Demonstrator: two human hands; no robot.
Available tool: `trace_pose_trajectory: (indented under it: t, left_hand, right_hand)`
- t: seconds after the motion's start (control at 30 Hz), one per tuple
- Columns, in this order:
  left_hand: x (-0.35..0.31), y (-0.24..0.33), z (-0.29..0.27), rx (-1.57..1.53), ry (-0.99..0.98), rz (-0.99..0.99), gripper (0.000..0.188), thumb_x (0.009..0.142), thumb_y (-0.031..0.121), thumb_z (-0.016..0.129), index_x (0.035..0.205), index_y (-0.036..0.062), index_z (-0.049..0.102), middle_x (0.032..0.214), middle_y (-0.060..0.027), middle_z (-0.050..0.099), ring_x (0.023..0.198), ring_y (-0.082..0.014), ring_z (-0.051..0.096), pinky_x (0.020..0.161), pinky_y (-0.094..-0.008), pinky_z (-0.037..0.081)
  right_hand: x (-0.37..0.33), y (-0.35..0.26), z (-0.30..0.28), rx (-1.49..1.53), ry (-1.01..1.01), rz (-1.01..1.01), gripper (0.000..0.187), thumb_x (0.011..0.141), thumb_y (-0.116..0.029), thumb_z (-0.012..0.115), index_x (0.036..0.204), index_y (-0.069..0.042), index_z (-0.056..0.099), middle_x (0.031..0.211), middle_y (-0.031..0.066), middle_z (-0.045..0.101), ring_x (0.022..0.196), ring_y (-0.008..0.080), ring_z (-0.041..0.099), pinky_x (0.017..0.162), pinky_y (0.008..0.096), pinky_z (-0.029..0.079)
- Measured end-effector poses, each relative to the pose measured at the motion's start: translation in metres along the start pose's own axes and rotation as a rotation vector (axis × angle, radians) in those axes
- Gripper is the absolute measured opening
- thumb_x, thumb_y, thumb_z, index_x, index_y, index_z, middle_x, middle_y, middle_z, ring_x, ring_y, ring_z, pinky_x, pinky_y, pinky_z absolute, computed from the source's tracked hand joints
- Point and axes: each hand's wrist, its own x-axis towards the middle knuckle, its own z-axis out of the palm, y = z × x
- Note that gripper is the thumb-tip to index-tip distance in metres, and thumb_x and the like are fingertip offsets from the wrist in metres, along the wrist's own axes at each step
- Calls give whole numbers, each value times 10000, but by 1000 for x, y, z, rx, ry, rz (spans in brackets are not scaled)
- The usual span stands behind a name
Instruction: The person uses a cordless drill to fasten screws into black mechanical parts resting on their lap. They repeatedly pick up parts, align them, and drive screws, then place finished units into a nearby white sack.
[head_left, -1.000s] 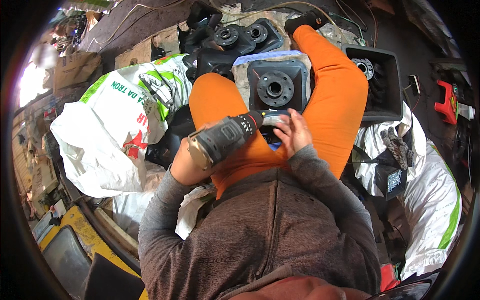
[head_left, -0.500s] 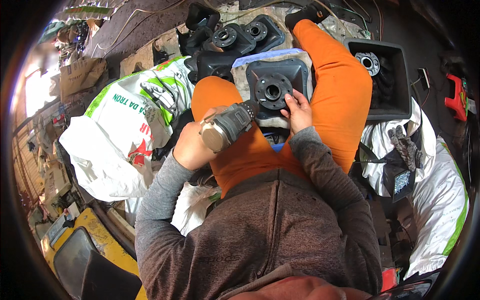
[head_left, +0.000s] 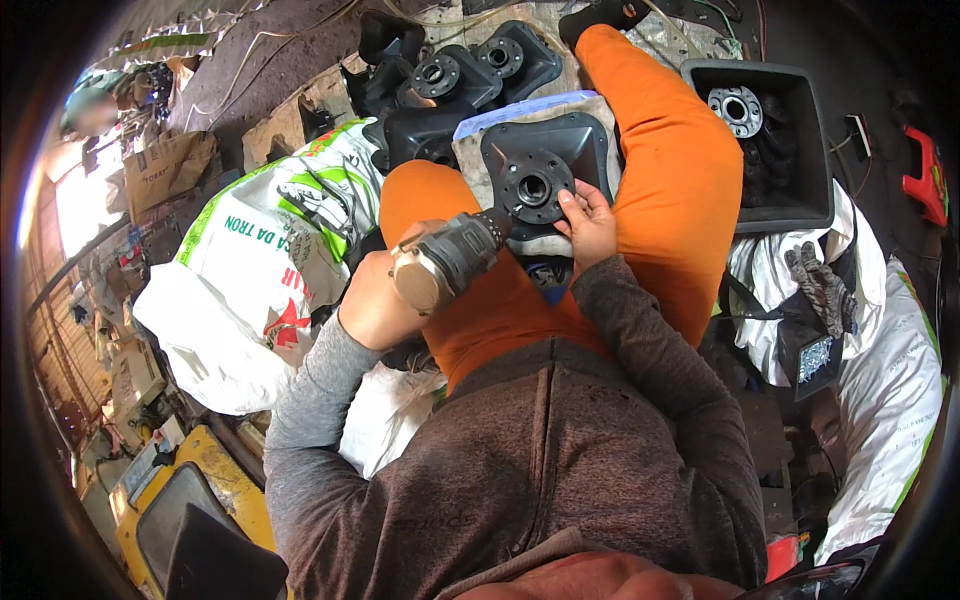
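Now I see the right hand (head_left: 592,228) down at the round black flange (head_left: 514,186), thumb and forefinger drawn together at the rim's four o'clock; a second ago it was spread by the nose of the drill (head_left: 450,260), off the flange. The chuck (head_left: 492,225) has also come round to the flange's eight o'clock, with the left hand (head_left: 380,295) wrapped about the drill. The flange sits on a square black housing (head_left: 560,135), between twelve and one o'clock in my view. I'd judge a fastening step is being lined up or run there, the right hand steadying.

The drill's tip is lost against the dark flange, so I can't say whether it meets a fastener. I can't tell whether the right fingers pinch only the rim or something small too. Toward three o'clock, a black bin (head_left: 775,218) holds shadowed pieces I can't sort.
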Motion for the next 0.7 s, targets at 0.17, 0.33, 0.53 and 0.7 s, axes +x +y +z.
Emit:
trace_pose_trajectory:
  t: [0.17, 0.33, 0.53, 0.7]
  left_hand:
    - [10, 6, -2, -36, -94, -52, 493, 727, 132, 702, 1178, 121, 503, 884, -140, 660, 788, -349, 658, 678, -398, 533]
    - [19, 10, -3, -58, -144, -109, 525, 725, 148, 730, 1195, 134, 495, 879, -115, 668, 792, -329, 671, 674, -382, 542]
    - [18, -3, 10, -70, -63, 4, 468, 725, 139, 723, 1154, 117, 538, 916, -117, 667, 798, -312, 676, 675, -375, 543]
    - [-1, -25, 15, 178, -56, 3, 422, 698, 63, 700, 1109, 33, 609, 1080, -139, 619, 966, -315, 626, 854, -363, 496]
  right_hand:
    - [-2, -2, 3, 21, -10, -27, 320, 914, -130, 604, 1189, 7, 514, 1036, 72, 639, 892, 119, 599, 770, 268, 476]
    - [-8, -8, 9, 97, -1, 4, 289, 909, -107, 608, 1143, 34, 514, 1022, 103, 643, 883, 125, 617, 784, 259, 502]
    - [-5, -1, 8, 86, -26, -52, 284, 907, -106, 615, 1126, 41, 511, 997, 109, 647, 857, 131, 624, 767, 255, 508]
    - [6, 12, 9, -78, 51, -218, 335, 876, -167, 675, 1139, -19, 531, 960, 98, 633, 826, 157, 623, 738, 302, 522]
